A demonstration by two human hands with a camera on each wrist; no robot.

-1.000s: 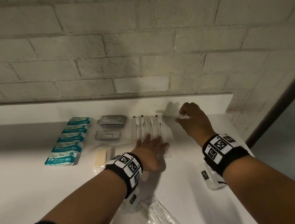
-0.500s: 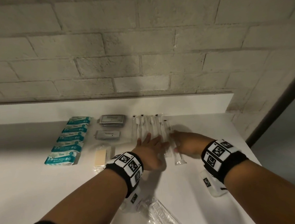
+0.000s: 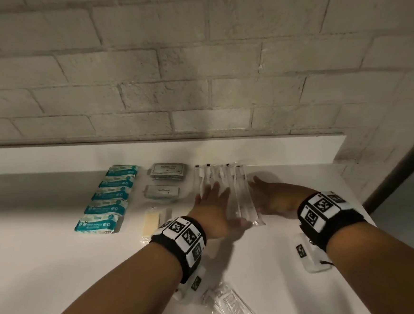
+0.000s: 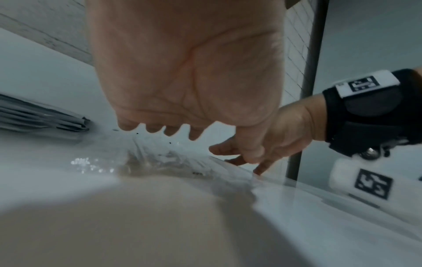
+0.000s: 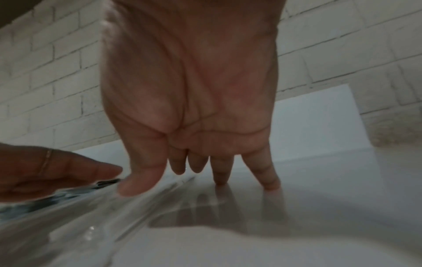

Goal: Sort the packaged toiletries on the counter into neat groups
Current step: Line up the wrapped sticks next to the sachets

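Several clear-wrapped toothbrushes point(image 3: 238, 191) lie side by side on the white counter point(image 3: 60, 255). My left hand point(image 3: 212, 206) rests flat on their left part, fingers straight. My right hand point(image 3: 271, 196) lies flat on the counter against the right edge of the row, fingers straight and pointing to the wall. In the left wrist view my left hand point(image 4: 182, 90) hovers over the crinkled wrappers point(image 4: 164, 160), with my right hand point(image 4: 269, 144) beside them. The right wrist view has my right hand point(image 5: 194, 126) with fingertips point(image 5: 271, 184) on the counter and thumb on the wrappers point(image 5: 91, 207).
Teal wipe packs point(image 3: 105, 202) form a column at the left. Grey sachets point(image 3: 167, 171) and a grey tube pack point(image 3: 161, 192) sit in the middle, a yellowish wrapped bar point(image 3: 151, 222) below them. A clear wrapped item point(image 3: 230, 303) lies near the front edge. A brick wall point(image 3: 194, 71) backs the counter.
My right hand came down from near the wall, set a wrapped toothbrush at the right end of the row, and now lies flat beside it. My left hand stayed on the row.
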